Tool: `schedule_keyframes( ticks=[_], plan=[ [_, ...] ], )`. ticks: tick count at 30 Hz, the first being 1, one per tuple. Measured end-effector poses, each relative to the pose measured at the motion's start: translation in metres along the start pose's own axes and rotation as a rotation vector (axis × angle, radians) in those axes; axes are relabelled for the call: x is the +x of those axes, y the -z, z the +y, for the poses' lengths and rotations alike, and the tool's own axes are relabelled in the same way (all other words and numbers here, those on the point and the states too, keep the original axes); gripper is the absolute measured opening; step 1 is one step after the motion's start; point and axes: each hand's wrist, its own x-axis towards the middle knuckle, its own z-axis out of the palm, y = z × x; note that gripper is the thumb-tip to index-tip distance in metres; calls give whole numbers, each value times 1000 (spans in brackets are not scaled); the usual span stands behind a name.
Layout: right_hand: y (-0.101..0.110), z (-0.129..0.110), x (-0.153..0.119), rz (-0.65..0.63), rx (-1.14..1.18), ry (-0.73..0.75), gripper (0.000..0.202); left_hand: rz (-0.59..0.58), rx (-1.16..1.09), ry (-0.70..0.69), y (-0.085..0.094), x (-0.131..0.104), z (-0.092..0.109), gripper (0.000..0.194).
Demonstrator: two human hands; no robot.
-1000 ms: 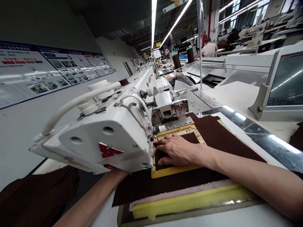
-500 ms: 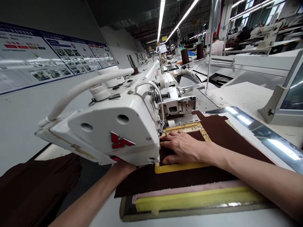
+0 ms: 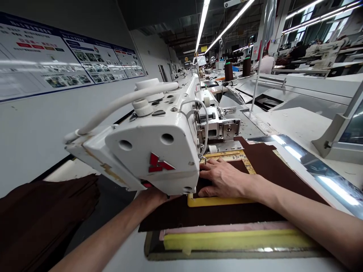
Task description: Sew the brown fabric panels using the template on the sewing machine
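A white sewing machine head (image 3: 159,162) stands in front of me with a red emblem on its end. Under its right side lies a dark brown fabric piece (image 3: 176,217), topped by a yellow frame (image 3: 224,201). My right hand (image 3: 224,177) rests flat inside the frame on the fabric, fingers stretched toward the needle area and partly behind the machine head. Beneath the head, at the fabric's left edge, is my left hand (image 3: 155,196); its fingers are hidden by the machine.
More dark brown fabric (image 3: 45,215) lies in a heap at the left. A clear template sheet with yellow tape (image 3: 241,238) sits under the fabric. At right stands a screen on a stand (image 3: 334,128). Brown thread cones (image 3: 228,71) and other machines are farther back.
The camera view has shifted, so the machine head appears farther right. Both hands stay in nearly the same place against the fabric and the yellow frame.
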Motion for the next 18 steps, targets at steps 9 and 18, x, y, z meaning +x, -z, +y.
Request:
schedule_keyframes(
  ticks=[9, 18],
  plan=[
    [3, -2, -1, -28, -18, -13, 50, -197, -267, 148, 0, 2, 20, 53],
    [3, -1, -1, -67, -12, 3, 50, -167, -218, 115, 0, -6, 31, 53]
  ],
)
